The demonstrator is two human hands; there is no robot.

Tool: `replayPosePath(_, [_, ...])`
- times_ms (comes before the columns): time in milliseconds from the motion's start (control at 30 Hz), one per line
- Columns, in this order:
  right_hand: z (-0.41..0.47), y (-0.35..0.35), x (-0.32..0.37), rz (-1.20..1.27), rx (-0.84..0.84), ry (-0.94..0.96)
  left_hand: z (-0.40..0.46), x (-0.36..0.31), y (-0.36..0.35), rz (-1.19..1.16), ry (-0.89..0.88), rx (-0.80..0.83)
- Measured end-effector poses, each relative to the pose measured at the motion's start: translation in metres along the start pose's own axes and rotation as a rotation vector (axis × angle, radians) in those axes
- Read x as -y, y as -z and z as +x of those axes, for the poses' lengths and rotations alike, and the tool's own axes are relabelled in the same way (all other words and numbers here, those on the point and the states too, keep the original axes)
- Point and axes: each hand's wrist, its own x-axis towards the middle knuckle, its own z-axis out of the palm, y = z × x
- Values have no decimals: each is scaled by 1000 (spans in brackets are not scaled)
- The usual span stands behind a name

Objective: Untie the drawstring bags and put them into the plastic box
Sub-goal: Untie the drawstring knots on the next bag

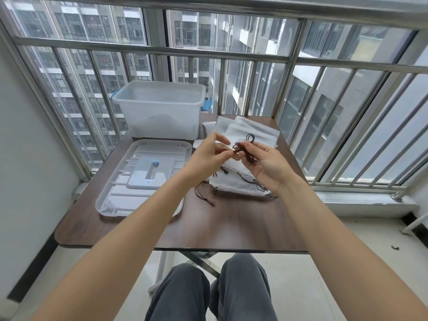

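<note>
Untying in hand: dark drawstring knot (243, 147) pinched by left hand (209, 154) and right hand (266, 163) | white bag (234, 163) held above pile (238, 184) at worktop (231, 223) right edge | plastic box (159, 107) open at far edge | advised: one loop eased out, cord kept slack.

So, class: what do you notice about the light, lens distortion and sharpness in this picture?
Head view: soft daylight from the windows, faint shadows on the table; wide lens bows the railing; left hand and right hand on the dark cord are slightly soft.
</note>
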Motion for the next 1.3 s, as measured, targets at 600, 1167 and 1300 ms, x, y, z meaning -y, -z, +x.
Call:
replayPosePath(600, [7,2,-6,-1773,-118,1185,3,3,5,72,-30,-121])
replayPosePath(1167, [14,6,-28,-1469,-213,1230,2,-7,7,-186,224,-84])
replayPosePath(1300, [11,7,-23,-1232,-204,949,3,-11,4,-142,149,-227])
